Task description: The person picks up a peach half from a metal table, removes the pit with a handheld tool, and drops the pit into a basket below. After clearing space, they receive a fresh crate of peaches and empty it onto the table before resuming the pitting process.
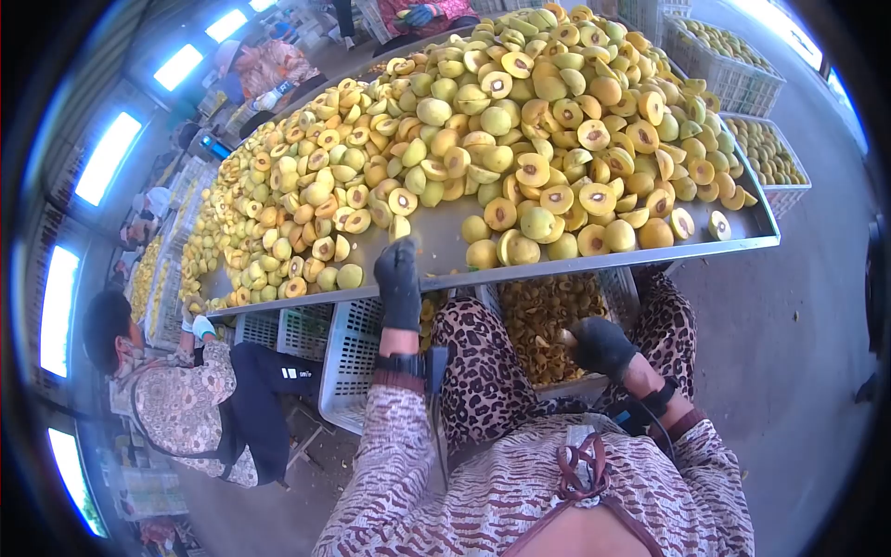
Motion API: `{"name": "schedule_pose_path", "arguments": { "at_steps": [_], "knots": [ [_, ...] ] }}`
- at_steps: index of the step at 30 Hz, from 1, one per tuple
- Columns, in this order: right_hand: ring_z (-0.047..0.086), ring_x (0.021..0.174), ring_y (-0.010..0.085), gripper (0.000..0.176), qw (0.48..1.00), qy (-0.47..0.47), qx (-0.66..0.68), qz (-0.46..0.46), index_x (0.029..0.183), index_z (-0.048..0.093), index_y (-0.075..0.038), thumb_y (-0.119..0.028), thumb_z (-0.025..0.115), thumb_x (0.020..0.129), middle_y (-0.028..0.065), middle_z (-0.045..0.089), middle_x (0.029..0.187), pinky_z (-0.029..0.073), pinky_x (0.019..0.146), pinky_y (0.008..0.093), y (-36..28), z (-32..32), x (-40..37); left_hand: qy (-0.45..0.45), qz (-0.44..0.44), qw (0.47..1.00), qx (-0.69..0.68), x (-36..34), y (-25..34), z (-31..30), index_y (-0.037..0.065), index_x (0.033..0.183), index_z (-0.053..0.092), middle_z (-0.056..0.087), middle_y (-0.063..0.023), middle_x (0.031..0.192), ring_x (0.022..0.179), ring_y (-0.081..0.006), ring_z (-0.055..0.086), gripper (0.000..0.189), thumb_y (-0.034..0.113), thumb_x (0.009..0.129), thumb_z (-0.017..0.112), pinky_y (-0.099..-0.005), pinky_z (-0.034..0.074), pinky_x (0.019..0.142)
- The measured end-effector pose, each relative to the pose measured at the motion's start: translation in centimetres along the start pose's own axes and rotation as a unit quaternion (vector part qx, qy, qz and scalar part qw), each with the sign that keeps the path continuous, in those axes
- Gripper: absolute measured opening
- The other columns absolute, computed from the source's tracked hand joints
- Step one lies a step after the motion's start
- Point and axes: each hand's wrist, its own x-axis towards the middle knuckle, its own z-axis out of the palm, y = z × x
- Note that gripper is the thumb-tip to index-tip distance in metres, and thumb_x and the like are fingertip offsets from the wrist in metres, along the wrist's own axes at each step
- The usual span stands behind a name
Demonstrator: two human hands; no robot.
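Note:
Halved yellow stone fruit (534, 170), like peaches or apricots, lies heaped on a metal table (445, 239); many cut faces show brown pits. My left hand (399, 283), in a dark glove, is at the table's near edge. Its fingers are closed on a fruit half (399, 227) that sticks up from them. Lower and to the right, my right hand (601, 348), also gloved, is closed over a crate of brownish scraps (548, 316) below the table. Something small and pale shows at its fingertips; I cannot make out what.
Empty-looking plastic crates (353, 353) stand under the table at left. A co-worker (186, 399) sits at left, hands at the table edge. Another person (269, 70) works across it. Fruit-filled crates (766, 158) stand at right. A cable (659, 427) runs from my right wrist.

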Motion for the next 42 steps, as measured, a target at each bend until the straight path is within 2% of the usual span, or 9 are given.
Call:
{"name": "schedule_pose_path", "arguments": {
  "at_steps": [4, 6, 11, 13, 15, 21, 25, 31, 42],
  "knots": [
    [0.050, 0.053, 0.0295, 0.016, 0.969, 0.046, 0.222, -0.095, 0.074, 0.061, -0.001, -0.015, 0.065, 0.082, 0.0212, 0.057, 0.065, 0.044, 0.056, 0.0403, -1.5, -0.5, 0.7, -0.119, 0.112, 0.986, 0.022, 4.5, -0.4, 8.5, 0.000, 0.100, 0.070, 0.066, -0.0093, 0.084, 0.082, -0.0201, 0.063, 0.034, 0.030, 0.085, 0.070, -0.0335, 0.050, 0.081],
    [0.047, 0.052, 0.0269, 0.016, 0.972, 0.058, 0.209, -0.089, 0.074, 0.060, -0.001, -0.014, 0.065, 0.082, 0.0202, 0.055, 0.063, 0.044, 0.056, 0.0393, -1.6, -0.2, 0.1, -0.145, 0.208, 0.893, 0.372, 4.0, 0.9, 10.8, 0.003, 0.108, 0.069, 0.064, -0.0153, 0.099, 0.095, -0.0281, 0.064, 0.041, 0.029, 0.078, 0.076, -0.0395, 0.050, 0.087],
    [0.054, 0.057, 0.0154, 0.013, 0.923, 0.119, 0.361, -0.061, 0.075, 0.060, 0.000, -0.008, 0.068, 0.081, 0.0067, 0.056, 0.060, 0.044, 0.056, 0.0351, -1.7, -1.3, -1.6, -0.219, 0.126, 0.913, 0.319, 6.3, 1.3, 7.7, 0.007, 0.121, 0.063, 0.066, -0.0123, 0.102, 0.094, -0.0320, 0.065, 0.045, 0.021, 0.079, 0.071, -0.0395, 0.052, 0.089],
    [0.052, 0.061, 0.0102, 0.010, 0.916, 0.098, 0.388, -0.026, 0.076, 0.061, -0.001, -0.007, 0.067, 0.082, 0.0027, 0.057, 0.063, 0.044, 0.058, 0.0314, -2.7, -2.7, -1.5, -0.205, -0.127, 0.948, -0.206, 6.1, 2.6, 5.2, -0.002, 0.123, 0.059, 0.065, -0.0110, 0.106, 0.096, -0.0220, 0.065, 0.044, 0.016, 0.083, 0.066, -0.0321, 0.053, 0.089],
    [0.050, 0.066, 0.0050, 0.008, 0.904, 0.061, 0.422, 0.014, 0.077, 0.061, -0.002, -0.005, 0.066, 0.083, -0.0013, 0.058, 0.066, 0.045, 0.059, 0.0277, -3.8, -2.6, -0.8, -0.239, -0.129, 0.855, -0.443, 3.0, 5.5, 3.1, -0.008, 0.124, 0.055, 0.064, -0.0099, 0.107, 0.095, -0.0163, 0.064, 0.043, 0.012, 0.087, 0.060, -0.0285, 0.053, 0.088],
    [0.048, 0.063, 0.0073, 0.012, 0.908, 0.134, 0.391, -0.061, 0.084, 0.061, 0.001, -0.010, 0.066, 0.083, 0.0056, 0.056, 0.063, 0.045, 0.058, 0.0320, -7.4, -1.5, 3.1, -0.238, -0.153, 0.720, -0.633, -7.3, 9.0, 5.4, -0.004, 0.131, 0.046, 0.050, -0.0242, 0.135, 0.127, -0.0394, 0.047, 0.043, 0.029, 0.103, 0.045, -0.0516, 0.038, 0.110],
    [0.062, 0.062, 0.0248, 0.013, 0.904, 0.224, 0.362, -0.040, 0.086, 0.062, 0.004, -0.009, 0.061, 0.085, 0.0190, 0.061, 0.069, 0.048, 0.061, 0.0384, -6.7, -0.2, 3.1, -0.282, -0.124, 0.666, -0.679, -9.6, 11.2, 7.3, -0.004, 0.122, 0.053, 0.058, -0.0175, 0.119, 0.110, -0.0262, 0.059, 0.038, 0.026, 0.105, 0.039, -0.0381, 0.050, 0.097],
    [0.064, 0.065, 0.0293, 0.017, 0.905, 0.238, 0.352, -0.014, 0.090, 0.064, 0.005, -0.012, 0.062, 0.088, 0.0208, 0.064, 0.072, 0.049, 0.063, 0.0390, -6.0, -1.8, 2.8, -0.225, -0.040, 0.818, -0.527, -10.3, 12.8, 8.6, -0.002, 0.120, 0.053, 0.057, -0.0200, 0.115, 0.102, -0.0336, 0.061, 0.035, 0.028, 0.104, 0.043, -0.0425, 0.052, 0.092],
    [0.059, 0.074, 0.0108, 0.022, 0.876, 0.111, 0.467, -0.044, 0.096, 0.067, 0.002, -0.019, 0.066, 0.092, 0.0055, 0.068, 0.084, 0.050, 0.068, 0.0313, -6.0, -1.6, 2.5, -0.142, -0.136, 0.815, -0.545, -11.1, 14.7, 9.3, -0.002, 0.089, 0.062, 0.066, -0.0142, 0.084, 0.077, -0.0246, 0.067, 0.040, 0.035, 0.101, 0.051, -0.0347, 0.057, 0.071]
  ]
}}
